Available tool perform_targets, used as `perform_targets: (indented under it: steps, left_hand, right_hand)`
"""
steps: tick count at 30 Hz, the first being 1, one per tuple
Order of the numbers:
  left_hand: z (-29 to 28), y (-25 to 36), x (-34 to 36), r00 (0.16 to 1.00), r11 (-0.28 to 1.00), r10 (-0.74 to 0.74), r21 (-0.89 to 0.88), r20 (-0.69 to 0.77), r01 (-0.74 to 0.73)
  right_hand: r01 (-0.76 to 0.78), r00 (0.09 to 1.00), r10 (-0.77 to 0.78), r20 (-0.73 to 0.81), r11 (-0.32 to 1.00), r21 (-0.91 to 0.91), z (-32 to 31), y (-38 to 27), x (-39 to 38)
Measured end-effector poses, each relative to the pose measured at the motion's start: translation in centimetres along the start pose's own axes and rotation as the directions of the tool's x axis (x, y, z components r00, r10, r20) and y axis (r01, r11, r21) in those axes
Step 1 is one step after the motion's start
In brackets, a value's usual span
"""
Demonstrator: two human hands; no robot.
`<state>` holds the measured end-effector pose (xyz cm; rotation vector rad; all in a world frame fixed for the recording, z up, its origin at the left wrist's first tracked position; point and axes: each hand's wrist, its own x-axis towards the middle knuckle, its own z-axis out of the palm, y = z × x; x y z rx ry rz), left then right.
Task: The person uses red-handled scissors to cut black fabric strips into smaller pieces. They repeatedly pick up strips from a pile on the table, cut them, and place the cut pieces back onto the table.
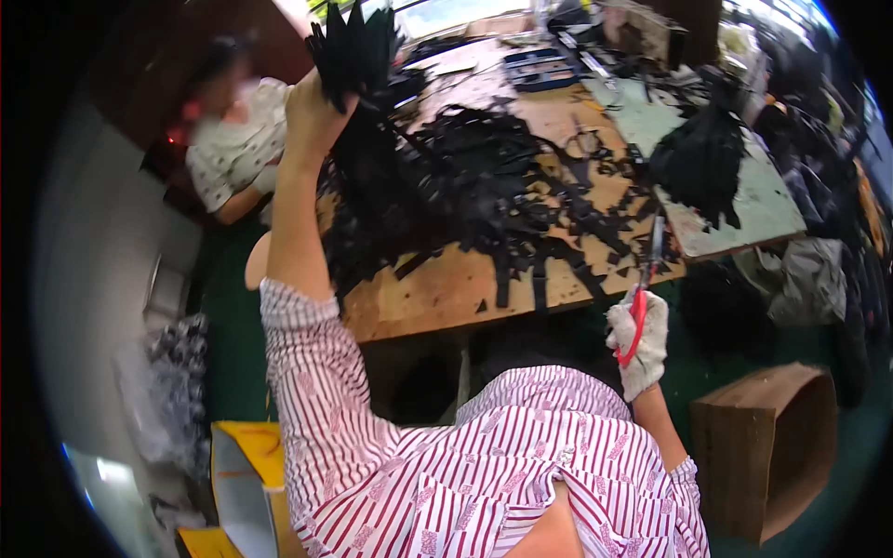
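My left hand (314, 113) is raised at the far left of the table, its fingers wrapped round a bundle of black fabric strips (358, 56). The strips stick up above the fist and hang down below it. My right hand (642, 344), in a whitish work glove, grips scissors (636, 324) with red handles near the table's front right edge. Their blades point away from me; whether they are apart I cannot tell. Between the hands, a tangled heap of black strips (484, 177) covers much of the wooden table (409, 302), with small black scraps around it.
Another pile of black strips (702, 158) lies on a pale green board (735, 219) at the right. A blue tray (539, 70) sits at the back. On the floor at the right stands an open cardboard box (758, 446). A co-worker (242, 139) is at the left.
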<state>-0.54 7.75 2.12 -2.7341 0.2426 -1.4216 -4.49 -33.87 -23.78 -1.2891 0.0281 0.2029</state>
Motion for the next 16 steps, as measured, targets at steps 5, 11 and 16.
perform_targets:
  steps: [5, 11, 16]
  left_hand:
    - [1.5, 3.1, 2.8, 0.991, 0.993, 0.116, 0.004, -0.060, -0.116]
    - [6.3, 7.4, 6.1, 0.993, 0.831, 0.080, -0.544, -0.092, -0.118]
    - [10.0, 7.4, 8.0, 0.982, 0.755, 0.153, -0.629, -0.106, -0.186]
  right_hand:
    - [0.020, 0.998, -0.021, -0.058, 1.000, -0.006, -1.5, -1.0, -0.4]
    - [0.094, 0.981, -0.093, -0.170, 0.996, -0.002, -3.6, -2.3, 2.4]
    - [0.109, 0.978, -0.084, -0.192, 0.986, 0.124, -3.8, -5.1, 6.3]
